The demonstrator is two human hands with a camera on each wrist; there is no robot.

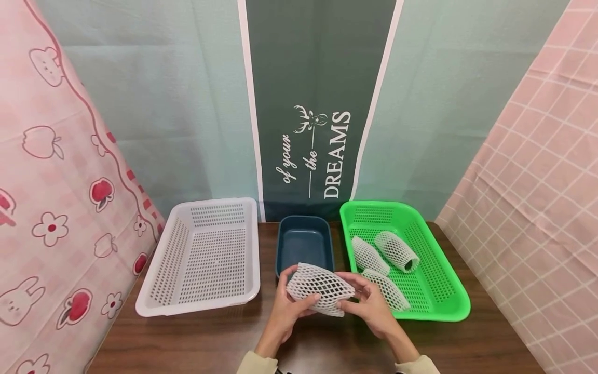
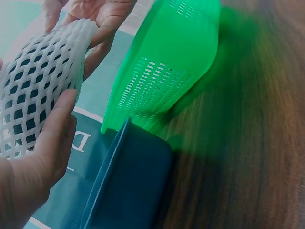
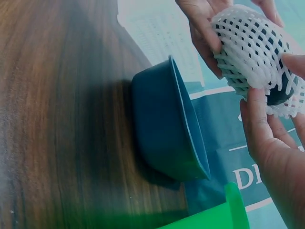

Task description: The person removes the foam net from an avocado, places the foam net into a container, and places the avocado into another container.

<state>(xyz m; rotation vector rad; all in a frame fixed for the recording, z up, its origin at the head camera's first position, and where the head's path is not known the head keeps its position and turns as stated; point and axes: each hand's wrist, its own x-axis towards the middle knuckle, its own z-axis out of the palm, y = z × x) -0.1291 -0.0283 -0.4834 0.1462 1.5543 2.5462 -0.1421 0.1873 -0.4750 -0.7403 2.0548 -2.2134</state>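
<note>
- Here's the left hand (image 1: 286, 310), thumb on the near face, fingers behind, gripping one end of a white foam net (image 1: 321, 290).
- And the right hand (image 1: 372, 307) pinches the other end, between thumb and fingers; the net sits lengthwise between both hands, raised off the worktop (image 1: 219, 340).
- Look at the right-wrist view: a dark item (image 3: 281, 93) peeks from the net's end nearest the right hand. Holding both ends probably steadies the item while leaving that mouth reachable; exactly what it is, I can't tell.
- Just beyond the hands, a blue tub (image 1: 304, 246), perhaps set central so either hand reaches it.
- Beside the right hand, a green basket (image 1: 455, 311) carries three more netted pieces (image 1: 397, 252), seemingly grouped within that hand's easy reach.
- Out left of the left hand, a white basket (image 1: 212, 267), its bare perforated floor in plain sight, apparently within that hand's reach.
</note>
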